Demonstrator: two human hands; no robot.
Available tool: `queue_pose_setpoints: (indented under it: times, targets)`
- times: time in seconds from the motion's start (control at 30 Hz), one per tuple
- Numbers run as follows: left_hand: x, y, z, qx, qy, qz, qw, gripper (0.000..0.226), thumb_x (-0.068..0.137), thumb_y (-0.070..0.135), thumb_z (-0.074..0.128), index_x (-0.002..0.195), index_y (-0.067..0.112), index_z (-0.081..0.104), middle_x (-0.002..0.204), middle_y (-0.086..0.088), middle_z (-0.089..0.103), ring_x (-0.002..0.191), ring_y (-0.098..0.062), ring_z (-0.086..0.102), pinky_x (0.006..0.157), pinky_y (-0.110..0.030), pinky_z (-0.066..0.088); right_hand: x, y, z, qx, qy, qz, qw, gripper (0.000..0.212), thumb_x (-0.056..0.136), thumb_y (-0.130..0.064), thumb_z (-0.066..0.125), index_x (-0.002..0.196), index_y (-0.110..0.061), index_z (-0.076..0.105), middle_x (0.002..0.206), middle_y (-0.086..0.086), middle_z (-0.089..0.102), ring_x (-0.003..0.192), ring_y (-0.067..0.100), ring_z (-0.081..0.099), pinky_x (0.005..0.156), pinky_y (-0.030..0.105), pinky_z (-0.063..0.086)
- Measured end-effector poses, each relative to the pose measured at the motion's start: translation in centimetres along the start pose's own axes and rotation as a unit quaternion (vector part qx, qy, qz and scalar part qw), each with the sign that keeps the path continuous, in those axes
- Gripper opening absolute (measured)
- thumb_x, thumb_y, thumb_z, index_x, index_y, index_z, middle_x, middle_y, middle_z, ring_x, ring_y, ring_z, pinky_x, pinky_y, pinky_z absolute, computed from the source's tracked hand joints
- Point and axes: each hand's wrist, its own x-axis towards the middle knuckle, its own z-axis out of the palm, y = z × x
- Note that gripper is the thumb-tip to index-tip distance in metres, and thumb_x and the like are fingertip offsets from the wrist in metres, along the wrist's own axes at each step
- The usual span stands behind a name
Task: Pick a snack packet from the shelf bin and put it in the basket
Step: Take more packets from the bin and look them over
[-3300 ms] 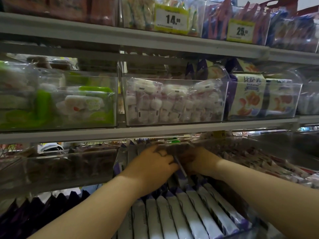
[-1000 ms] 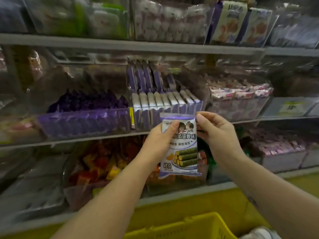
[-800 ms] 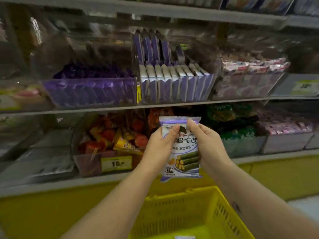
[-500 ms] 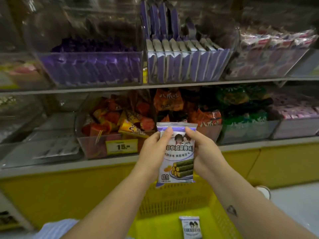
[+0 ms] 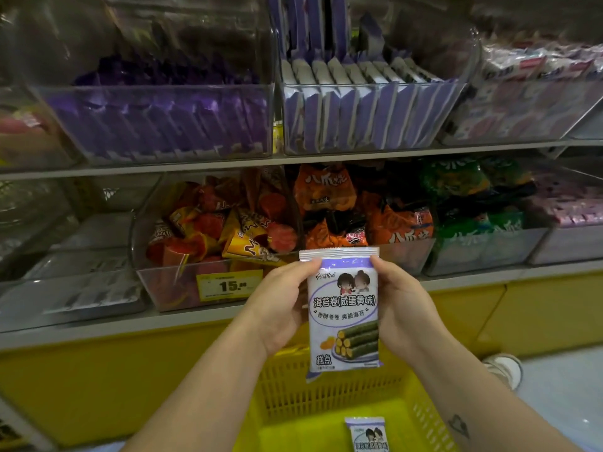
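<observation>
Snack packet: a white and lilac seaweed-roll packet (image 5: 343,308) with two cartoon figures near the top and green rolls pictured lower down. It is upright, its printed face toward the camera.
Where the packet is: in the air in front of the lower shelf, above the far end of the basket and not inside it.
Left hand: the left hand (image 5: 280,309) pinches the packet's left edge near the top, thumb on the front and curled fingers behind.
Right hand: the right hand (image 5: 403,308) grips the right edge in the same way, its thumb just under the top seal.
Basket: a yellow plastic basket (image 5: 287,393) with slotted walls, low in view between the forearms.
Second packet: a matching packet (image 5: 368,435) lies flat on the basket floor, partly cut off by the bottom edge of the view.
Shelf bin: a clear bin (image 5: 368,132) on the upper shelf holds a row of upright lilac and white packets.
Neighbouring bins: dark purple packets (image 5: 163,122) fill the bin to its left. Below are orange bags (image 5: 401,223), green bags (image 5: 473,203) and orange cone wrappers (image 5: 248,243).
Price tag: a yellow tag (image 5: 230,285) reading 15 is fixed to the front of the cone bin.
Forearm: a small triangular tattoo (image 5: 458,425) shows on the right forearm.
Floor: a pale shoe (image 5: 505,370) is beside the yellow shelf base.
</observation>
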Motion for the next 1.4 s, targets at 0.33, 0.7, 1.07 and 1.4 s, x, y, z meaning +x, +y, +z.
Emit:
queue_pose_setpoints:
  times: [0.33,0.7,1.07,1.4]
  targets:
    - [0.2,-0.2,-0.3,-0.053,-0.027,0.0,0.998,0.037,0.094,0.037,0.047,0.108,0.011,0.069,0.108,-0.015,0.072,0.088,-0.02,0.068,0.074,-0.036,0.055,-0.2,-1.2,-1.7,-0.261,-0.105,-0.022,0.959,0.053,0.076,-0.066,0.054,0.106,-0.027,0.072,0.106,0.007,0.074,0.093,0.022,0.071,0.074,0.034,0.058]
    - [-0.4,0.7,-0.5,-0.104,-0.102,-0.072,0.987,0.049,0.098,0.046,0.038,0.12,0.01,0.063,0.115,-0.013,0.07,0.101,-0.027,0.07,0.069,-0.048,0.06,-1.3,-1.2,-3.1,-0.243,-0.079,0.047,0.966,0.052,0.077,-0.047,0.058,0.107,-0.006,0.07,0.103,0.016,0.073,0.085,0.025,0.072,0.069,0.031,0.058]
    - [-1.1,0.1,-0.7,0.071,-0.136,-0.005,0.988,0.052,0.066,0.024,0.075,0.116,0.03,0.059,0.11,0.003,0.074,0.097,-0.011,0.071,0.066,-0.023,0.056,-1.1,-1.1,-1.6,-0.105,-0.026,0.03,0.994,0.031,0.097,-0.037,0.049,0.108,-0.014,0.067,0.099,0.009,0.076,0.077,0.019,0.074,0.051,0.024,0.054]
    - [-0.9,0.7,-1.8,-0.015,-0.165,-0.022,0.986,0.05,0.075,0.019,0.068,0.124,0.015,0.059,0.108,-0.009,0.074,0.08,-0.014,0.073,0.062,-0.021,0.058,-1.2,-2.2,-1.3,-0.123,-0.047,0.045,0.99,0.034,0.096,-0.041,0.05,0.106,-0.014,0.067,0.094,0.009,0.076,0.058,0.018,0.069,0.046,0.024,0.053]
